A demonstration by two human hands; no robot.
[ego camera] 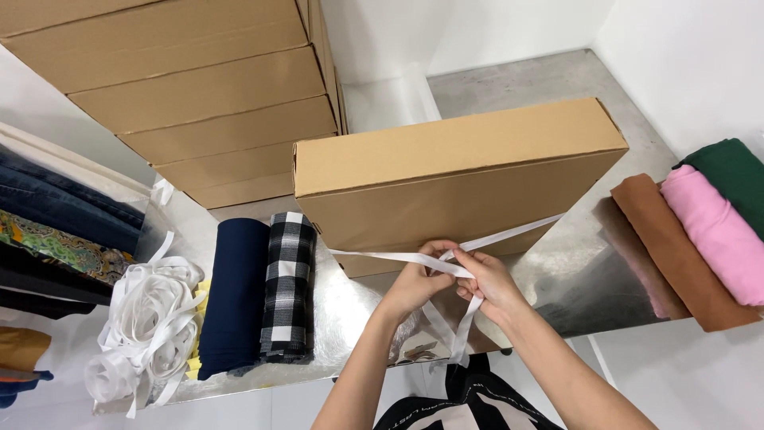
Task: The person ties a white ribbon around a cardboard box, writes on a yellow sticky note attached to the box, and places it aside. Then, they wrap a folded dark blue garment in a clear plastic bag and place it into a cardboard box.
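Lying heaped far to the left of the flat cardboard box [458, 179]: a pile of loose white ribbon [147, 330], with folded dark garments [56, 231] behind it. Lying nearer the box, just off its left end: a navy fabric roll [235, 299] and a black-and-white checked roll [288, 287], side by side on the shiny metal table [573, 271]. Standing behind the box's left half: a stack of like cardboard boxes [191, 95]. Working at the middle of the box's near long edge: the left hand [418, 280], fingers closing in a pinch on the white ribbon strap [382, 257], and the right hand [489, 283] touching it, likewise pinching the same strap, thumb and fingers nearly closed. Running along the box's long axis, left to right: the strap, stretching out both ways from the pinch and rising toward the box's right end, with two loose tails hanging down below the hands toward the table edge. Sitting equally close to the crossing point: both hands, neither clearly nearer. Lying well to the right of the box: brown [676, 255], pink [716, 231] and green [736, 175] fabric rolls.
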